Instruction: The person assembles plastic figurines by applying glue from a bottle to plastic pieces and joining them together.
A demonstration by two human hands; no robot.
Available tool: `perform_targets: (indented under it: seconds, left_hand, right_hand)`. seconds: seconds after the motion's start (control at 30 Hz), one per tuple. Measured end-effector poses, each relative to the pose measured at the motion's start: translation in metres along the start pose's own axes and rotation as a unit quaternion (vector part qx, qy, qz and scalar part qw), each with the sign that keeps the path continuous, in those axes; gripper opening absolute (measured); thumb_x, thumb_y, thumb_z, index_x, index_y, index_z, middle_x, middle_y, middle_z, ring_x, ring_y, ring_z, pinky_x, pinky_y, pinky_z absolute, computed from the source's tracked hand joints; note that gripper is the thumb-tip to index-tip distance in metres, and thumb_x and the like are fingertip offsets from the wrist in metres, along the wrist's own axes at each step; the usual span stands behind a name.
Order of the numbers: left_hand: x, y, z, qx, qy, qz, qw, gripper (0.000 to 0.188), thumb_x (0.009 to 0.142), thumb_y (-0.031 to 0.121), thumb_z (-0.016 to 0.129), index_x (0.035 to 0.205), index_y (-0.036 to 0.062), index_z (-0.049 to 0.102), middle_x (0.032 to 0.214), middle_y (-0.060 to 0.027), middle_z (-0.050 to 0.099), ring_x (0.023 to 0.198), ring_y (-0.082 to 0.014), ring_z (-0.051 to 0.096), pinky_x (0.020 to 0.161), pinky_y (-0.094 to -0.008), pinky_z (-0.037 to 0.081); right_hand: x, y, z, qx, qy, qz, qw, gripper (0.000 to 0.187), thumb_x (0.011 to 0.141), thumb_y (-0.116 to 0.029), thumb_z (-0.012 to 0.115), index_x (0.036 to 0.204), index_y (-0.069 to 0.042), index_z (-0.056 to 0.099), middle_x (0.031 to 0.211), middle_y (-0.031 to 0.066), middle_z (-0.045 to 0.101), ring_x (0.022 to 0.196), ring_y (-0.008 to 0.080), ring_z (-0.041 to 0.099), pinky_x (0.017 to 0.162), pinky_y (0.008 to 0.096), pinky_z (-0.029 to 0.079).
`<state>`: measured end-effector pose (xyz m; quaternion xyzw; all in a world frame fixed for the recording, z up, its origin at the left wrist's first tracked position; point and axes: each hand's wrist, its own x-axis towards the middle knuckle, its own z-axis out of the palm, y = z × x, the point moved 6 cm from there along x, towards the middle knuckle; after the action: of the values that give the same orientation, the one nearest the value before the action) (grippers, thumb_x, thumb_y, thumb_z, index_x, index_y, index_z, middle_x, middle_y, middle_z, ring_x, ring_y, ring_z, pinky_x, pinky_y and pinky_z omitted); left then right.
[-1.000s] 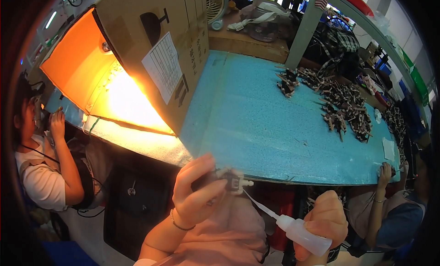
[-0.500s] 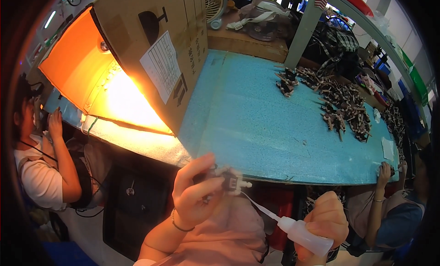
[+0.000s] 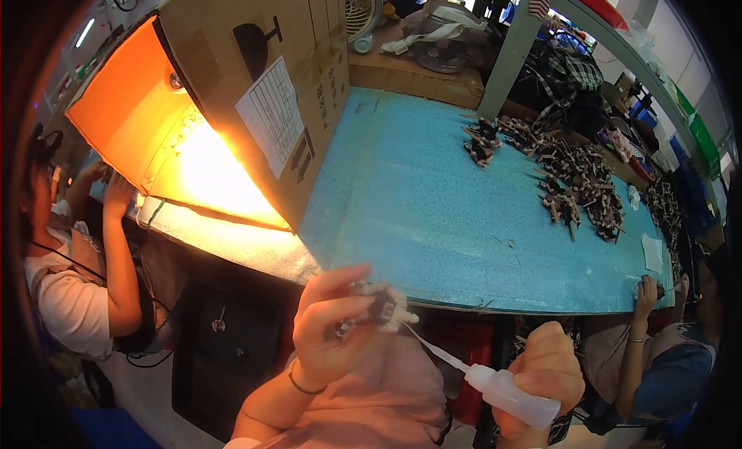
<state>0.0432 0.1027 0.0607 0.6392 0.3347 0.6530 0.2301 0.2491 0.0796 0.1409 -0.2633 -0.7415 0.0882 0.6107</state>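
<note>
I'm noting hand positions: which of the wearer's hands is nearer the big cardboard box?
Left. In the picture, the left hand sits just below the cardboard box; the right hand, gripping a white bottle, is farther off, lower right.

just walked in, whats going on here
The person's left hand holds a small dark-and-pale piece. The right hand holds a white squeeze bottle, its thin nozzle close to the piece. Similarly coloured pieces lie heaped on the right of the blue tabletop; a cardboard box glowing orange inside stands at left.
</note>
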Motion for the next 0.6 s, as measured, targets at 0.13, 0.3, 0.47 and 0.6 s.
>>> perform_targets:
  seconds: [0.13, 0.3, 0.47, 0.6]
  left_hand:
    - [-0.0022, -0.0056, 0.0, -0.015, -0.012, -0.027, 0.999, 0.039, 0.071, -0.007, 0.065, 0.103, 0.0059, 0.048, 0.121, -0.0228, 0.045, 0.111, -0.0335, 0.051, 0.09, -0.038, 0.045]
    - [-0.0043, -0.0098, 0.0, -0.083, -0.014, -0.054, 0.995, 0.038, 0.073, -0.006, 0.065, 0.104, 0.005, 0.047, 0.121, -0.0219, 0.045, 0.113, -0.0351, 0.05, 0.09, -0.0388, 0.046]
    - [-0.0039, -0.0088, 0.0003, -0.107, -0.021, -0.066, 0.992, 0.036, 0.075, -0.005, 0.065, 0.104, 0.0048, 0.047, 0.121, -0.0214, 0.045, 0.114, -0.0356, 0.05, 0.089, -0.0394, 0.046]
    - [-0.0027, -0.0075, 0.0013, -0.121, -0.019, -0.062, 0.991, 0.037, 0.074, -0.004, 0.066, 0.104, 0.005, 0.047, 0.122, -0.0216, 0.045, 0.114, -0.0357, 0.05, 0.088, -0.0393, 0.048]
  right_hand:
    - [-0.0059, 0.0008, -0.0051, 0.007, 0.011, 0.002, 1.0, 0.05, 0.073, -0.056, 0.065, 0.077, -0.008, 0.05, 0.064, -0.0008, 0.042, 0.056, 0.0138, 0.038, 0.052, 0.0285, 0.028]
    - [-0.0078, 0.0044, -0.0047, 0.017, 0.019, 0.013, 1.0, 0.051, 0.072, -0.056, 0.065, 0.078, -0.008, 0.05, 0.064, -0.001, 0.042, 0.056, 0.0137, 0.037, 0.053, 0.0285, 0.028]
    - [-0.0107, 0.0089, -0.0089, 0.017, 0.027, 0.021, 0.999, 0.051, 0.071, -0.056, 0.066, 0.079, -0.009, 0.048, 0.067, -0.0014, 0.041, 0.057, 0.0132, 0.037, 0.055, 0.0285, 0.027]
    - [-0.009, 0.0094, -0.0103, 0.018, 0.047, 0.022, 0.998, 0.051, 0.072, -0.056, 0.065, 0.08, -0.009, 0.047, 0.068, -0.0013, 0.041, 0.058, 0.0132, 0.036, 0.055, 0.0288, 0.027]
